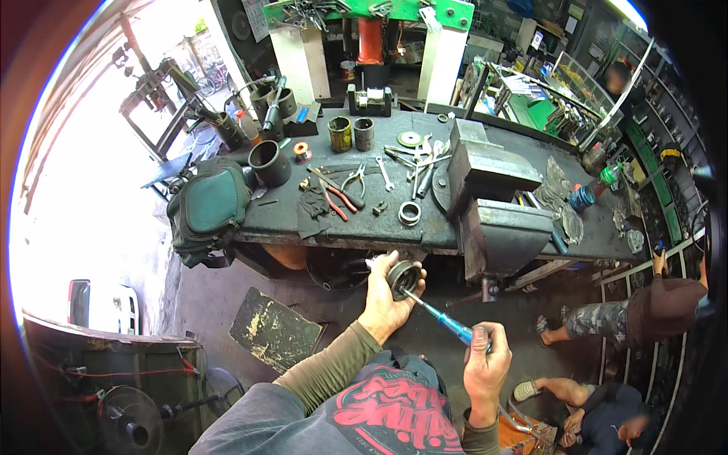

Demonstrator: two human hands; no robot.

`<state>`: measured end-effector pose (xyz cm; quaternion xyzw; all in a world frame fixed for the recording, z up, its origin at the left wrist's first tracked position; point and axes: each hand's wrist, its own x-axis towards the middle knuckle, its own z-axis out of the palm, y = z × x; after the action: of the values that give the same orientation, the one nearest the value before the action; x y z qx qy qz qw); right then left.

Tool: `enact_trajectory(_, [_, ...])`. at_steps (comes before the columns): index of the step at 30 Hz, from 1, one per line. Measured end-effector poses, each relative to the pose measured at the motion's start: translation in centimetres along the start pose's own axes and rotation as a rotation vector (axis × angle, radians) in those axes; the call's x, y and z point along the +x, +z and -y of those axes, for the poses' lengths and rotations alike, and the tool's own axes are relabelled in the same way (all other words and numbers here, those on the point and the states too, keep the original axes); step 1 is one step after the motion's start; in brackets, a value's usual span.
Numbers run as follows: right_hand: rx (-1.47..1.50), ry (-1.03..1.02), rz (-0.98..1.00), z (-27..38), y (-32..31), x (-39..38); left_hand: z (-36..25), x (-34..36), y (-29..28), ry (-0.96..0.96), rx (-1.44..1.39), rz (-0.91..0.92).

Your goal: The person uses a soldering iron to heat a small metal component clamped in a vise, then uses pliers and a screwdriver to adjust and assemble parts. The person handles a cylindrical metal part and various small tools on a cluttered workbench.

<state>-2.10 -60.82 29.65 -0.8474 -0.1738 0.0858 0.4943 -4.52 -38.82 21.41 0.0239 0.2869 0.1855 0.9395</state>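
In front of the bench edge, my left hand (381, 302) is closed round a dark, ring-shaped metal part (400, 282), its hollow side facing right. My right hand (486, 369) grips the end of a screwdriver (449, 323) with a translucent blue handle. Its shaft points up and left, and the tip meets the inner rim of the ring part; whether it is wedged in there I cannot tell. On the bench above my hands stands a separate shiny metal ring (409, 213). Red-handled pliers (339, 203) and a wrench (385, 174) lie farther back.
A large bench vise (493, 197) stands on the workbench (284, 216), right of the tools. A green-black bag (216, 201) hangs over the left end, beside a dark cup (269, 163). Two people (652, 315) (607, 417) are at the right. A worn board (274, 331) lies below.
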Motion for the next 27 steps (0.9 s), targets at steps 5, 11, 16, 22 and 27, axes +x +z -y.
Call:
enact_trajectory(5, [0.018,-0.495,0.111,0.7,-0.2,-0.6,0.2,0.3,-0.5,-0.052,0.001,-0.017])
enact_trajectory(11, [-0.154,-0.289,0.008,-0.8,1.2,0.7,-1.5,0.0,-2.0,-0.047,-0.025,-0.045])
enact_trajectory(16, [0.021,-0.505,0.11,2.3,2.9,-1.9,-0.6,0.2,-3.6,0.023,-0.017,-0.038])
enact_trajectory(22, [-0.07,-0.181,0.242,3.0,4.4,-0.1,-4.2,-0.4,-5.4,0.086,-0.054,-0.039])
enact_trajectory(27, [-0.146,-0.61,0.277,6.3,8.4,-0.2,-8.2,-1.4,-7.7,0.171,-0.11,-0.053])
